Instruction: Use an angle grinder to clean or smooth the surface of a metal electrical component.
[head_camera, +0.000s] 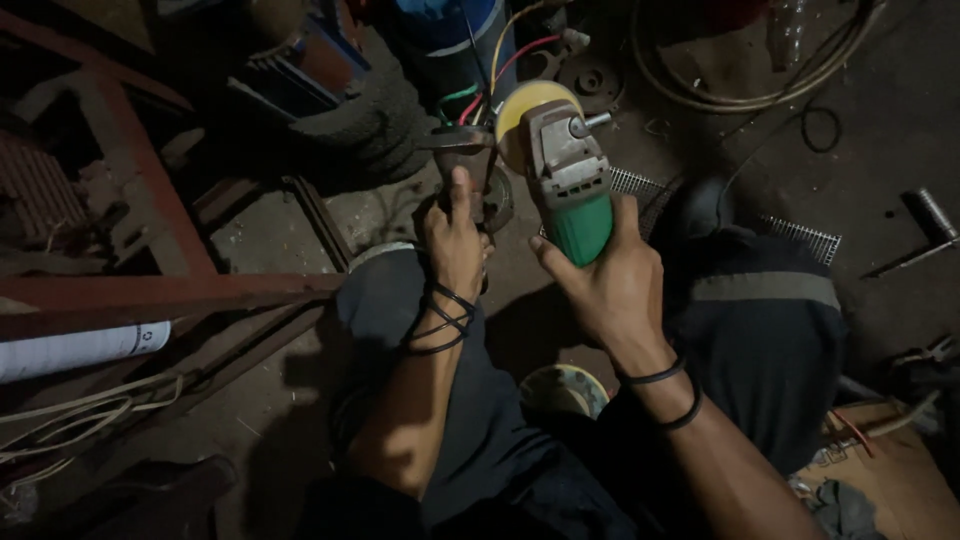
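A green angle grinder (572, 190) is gripped around its body by the right hand (610, 285), its yellowish disc (522, 112) raised at the far centre of the scene. A dark metal piece (468, 150) is held just left of the disc by the left hand (455, 240), fingers wrapped closed about it; whether disc and metal touch cannot be told in the dim light. For a clean cut, the piece would best be held steady and the disc met squarely. A round tin (566, 388) is seen near, on the floor (880, 180) between the knees; its contents are hidden.
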